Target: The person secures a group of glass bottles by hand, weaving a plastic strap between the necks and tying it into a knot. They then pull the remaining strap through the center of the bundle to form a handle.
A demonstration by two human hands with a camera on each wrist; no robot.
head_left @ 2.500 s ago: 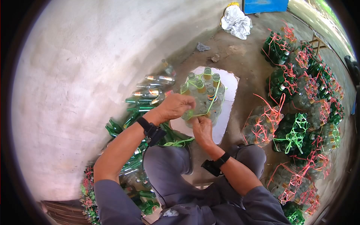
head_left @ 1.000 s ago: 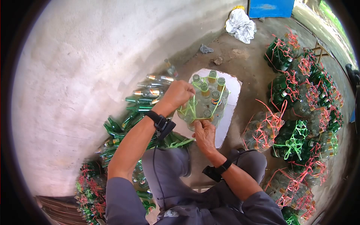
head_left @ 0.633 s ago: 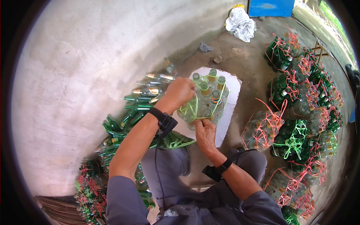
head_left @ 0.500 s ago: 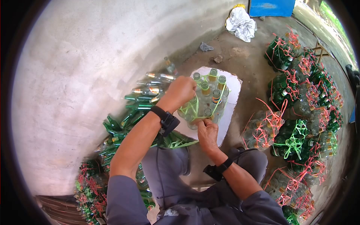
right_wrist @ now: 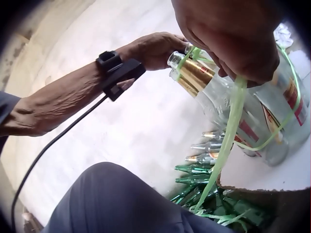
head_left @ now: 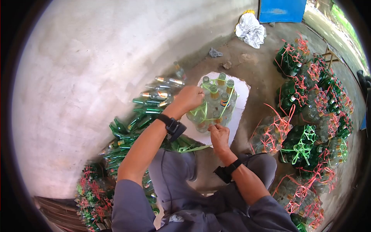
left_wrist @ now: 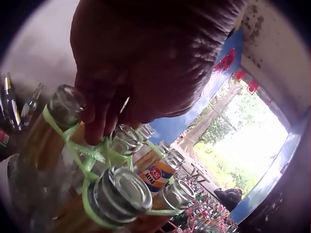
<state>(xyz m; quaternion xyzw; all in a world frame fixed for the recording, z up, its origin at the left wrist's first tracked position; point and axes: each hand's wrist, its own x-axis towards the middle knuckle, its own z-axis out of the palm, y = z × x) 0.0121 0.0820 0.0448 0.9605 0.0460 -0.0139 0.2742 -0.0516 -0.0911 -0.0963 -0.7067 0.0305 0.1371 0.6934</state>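
Several clear glass bottles stand upright in a bunch on a white board, light-green strap running round and between their necks. At the bunch's left side, my left hand pinches the strap among the necks; in the left wrist view this hand hangs over the bottle mouths. My right hand grips the strap at the near side of the bunch. A green strap tail trails down from the right hand in the right wrist view.
Loose green and clear bottles lie along the wall at left. Many bundles tied with red or green strap stand at right. Beyond the board are stones and a white crumpled sack.
From the earliest frame, my left hand has moved up and toward the left side of the bunch. My right hand has shifted slightly right and down. The camera view has shifted a little.
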